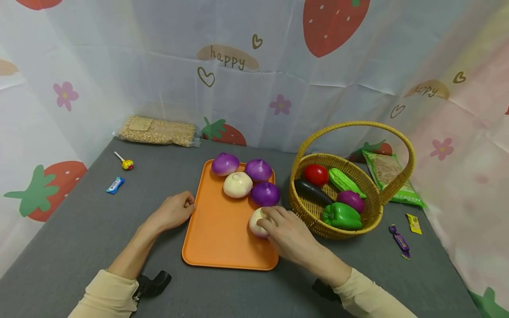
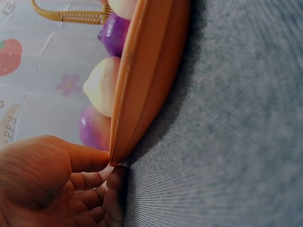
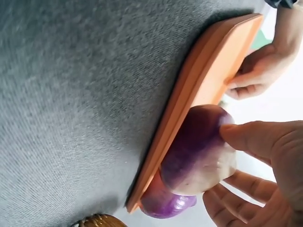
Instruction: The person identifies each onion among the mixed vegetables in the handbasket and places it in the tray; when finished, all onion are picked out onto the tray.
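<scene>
My right grip [image 1: 289, 234] is part-closed, thumb opposing fingers across the white-and-purple turnip [image 1: 256, 223] at the right of the orange tray [image 1: 218, 238]. My left grip [image 1: 176, 212] pinches the left rim; I should keep both pressures even.

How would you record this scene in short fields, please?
left hand: pinches the left edge of the orange tray
right hand: grips a purple-and-white bulb at the tray's right side
also on tray: three purple bulbs, one whitish bulb
basket: holds tomato, cucumber, eggplant, onion, green pepper
left of tray: lollipop, blue candy
right of basket: purple candy, yellow candy
</scene>
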`<state>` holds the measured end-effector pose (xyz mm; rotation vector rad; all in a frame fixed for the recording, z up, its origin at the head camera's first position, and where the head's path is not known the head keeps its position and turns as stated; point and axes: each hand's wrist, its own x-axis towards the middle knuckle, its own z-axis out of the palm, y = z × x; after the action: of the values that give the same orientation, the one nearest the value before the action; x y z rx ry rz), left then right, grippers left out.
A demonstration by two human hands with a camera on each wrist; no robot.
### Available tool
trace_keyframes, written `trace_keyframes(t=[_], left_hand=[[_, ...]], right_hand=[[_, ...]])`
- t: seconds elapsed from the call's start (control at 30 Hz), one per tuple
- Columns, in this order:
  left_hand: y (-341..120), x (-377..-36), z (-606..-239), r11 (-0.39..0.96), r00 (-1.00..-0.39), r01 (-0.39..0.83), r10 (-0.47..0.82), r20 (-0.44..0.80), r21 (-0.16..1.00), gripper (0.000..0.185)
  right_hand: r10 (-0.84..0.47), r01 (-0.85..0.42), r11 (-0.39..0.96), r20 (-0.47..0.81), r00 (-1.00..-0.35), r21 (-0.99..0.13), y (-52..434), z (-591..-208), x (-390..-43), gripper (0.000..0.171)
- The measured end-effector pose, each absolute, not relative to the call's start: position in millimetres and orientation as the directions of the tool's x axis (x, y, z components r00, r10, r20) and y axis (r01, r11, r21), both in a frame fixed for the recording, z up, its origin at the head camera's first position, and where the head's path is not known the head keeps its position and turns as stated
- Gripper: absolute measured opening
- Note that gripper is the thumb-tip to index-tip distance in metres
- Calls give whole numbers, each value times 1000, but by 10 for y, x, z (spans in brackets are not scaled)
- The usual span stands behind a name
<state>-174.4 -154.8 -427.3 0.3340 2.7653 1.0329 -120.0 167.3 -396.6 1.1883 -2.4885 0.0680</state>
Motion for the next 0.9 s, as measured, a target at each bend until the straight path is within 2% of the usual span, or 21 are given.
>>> trace_keyframes(t=[0.27, 0.63, 0.9], left_hand=[[-1551, -1744, -4284, 735, -958, 131, 266, -104, 665, 15], [-1548, -1739, -4279, 734, -959, 131, 263, -101, 667, 15], [-1545, -1744, -4262, 740, -959, 125, 260, -110, 661, 16]], right_hand=[[-721, -732, 672, 325, -611, 115, 1644, -3976, -1235, 34], [-716, -718, 683, 312, -624, 133, 1658, -3989, -1215, 43], [-710, -715, 687, 330, -622, 130, 1660, -3955, -1196, 42]])
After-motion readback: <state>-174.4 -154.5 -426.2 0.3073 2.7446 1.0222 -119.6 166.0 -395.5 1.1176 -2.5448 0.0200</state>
